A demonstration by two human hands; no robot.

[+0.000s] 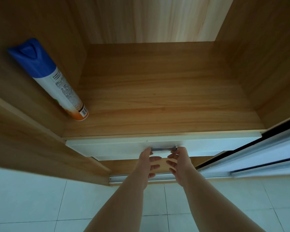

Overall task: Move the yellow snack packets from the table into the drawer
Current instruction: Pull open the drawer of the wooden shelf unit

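Both bare forearms reached forward and down from the bottom of the view toward a white drawer set under a wooden shelf inside a wood-grain cabinet. The drawer front sat nearly flush beneath the shelf edge, and its inside could not be seen. A dark metal handle ran across the middle of the drawer front. The left hand met the handle's left end with thumb and forefinger, its other fingers spread loosely below and curled around nothing. The right hand mirrored it at the handle's right end, thumb on top, the remaining fingers half open beneath. Whether either hand truly pinched the bar or only touched it could not be told. The yellow snack packets did not show anywhere in the view. A spray can with a blue cap stood on the shelf in its left corner, close to the side panel. Pale floor tiles lay below, and a sliding door track ran along the right.
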